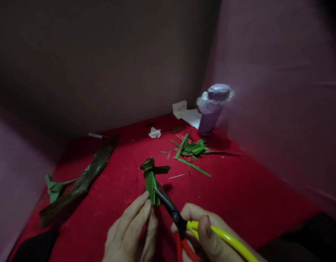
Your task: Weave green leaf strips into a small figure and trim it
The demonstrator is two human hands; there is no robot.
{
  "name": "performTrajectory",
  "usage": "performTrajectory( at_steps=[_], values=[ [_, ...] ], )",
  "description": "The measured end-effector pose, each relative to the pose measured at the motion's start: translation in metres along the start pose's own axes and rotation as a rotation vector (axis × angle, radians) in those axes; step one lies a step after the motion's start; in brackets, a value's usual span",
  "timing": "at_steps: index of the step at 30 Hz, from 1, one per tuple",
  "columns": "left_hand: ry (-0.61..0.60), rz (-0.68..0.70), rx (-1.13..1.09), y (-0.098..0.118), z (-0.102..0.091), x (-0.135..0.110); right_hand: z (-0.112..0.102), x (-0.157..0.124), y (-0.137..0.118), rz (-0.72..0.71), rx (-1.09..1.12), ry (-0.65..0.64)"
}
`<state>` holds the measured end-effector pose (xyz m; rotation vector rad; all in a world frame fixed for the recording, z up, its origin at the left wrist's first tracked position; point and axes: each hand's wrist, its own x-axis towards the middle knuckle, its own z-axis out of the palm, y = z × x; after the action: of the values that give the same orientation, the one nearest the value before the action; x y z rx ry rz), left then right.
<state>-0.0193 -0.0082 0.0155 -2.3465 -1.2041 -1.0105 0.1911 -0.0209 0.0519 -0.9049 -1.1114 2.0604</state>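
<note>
Between the fingertips of my left hand is a small figure folded from green and brown leaf strips, held by its lower green part. Its brown top and a side strip stick out beyond my fingers. My right hand grips scissors with black blades, one yellow handle and one red handle. The blades are parted, and their tips lie at the green strips of the figure, just right of my left fingertips. Whether they are cutting into the leaf I cannot tell.
On the red surface, a pile of leaf scraps lies right of centre. A long brown leaf and a folded green leaf are at left. Farther back are a white pen-like tube, crumpled paper and a purple tumbler.
</note>
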Motion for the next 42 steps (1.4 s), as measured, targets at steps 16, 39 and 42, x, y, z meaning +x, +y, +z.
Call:
performTrajectory(
  at_steps=[16,39,42],
  values=[
    [-0.016,0.108,0.097,-0.002,-0.004,-0.002,0.013,-0.001,-0.018,0.027,-0.088,0.115],
    [-0.039,0.062,0.054,-0.006,-0.001,-0.011,0.015,0.01,0.003,-0.041,0.085,0.068],
    [-0.057,0.091,0.058,-0.008,-0.002,-0.011,0.015,0.01,0.006,-0.047,0.099,0.079]
  ],
)
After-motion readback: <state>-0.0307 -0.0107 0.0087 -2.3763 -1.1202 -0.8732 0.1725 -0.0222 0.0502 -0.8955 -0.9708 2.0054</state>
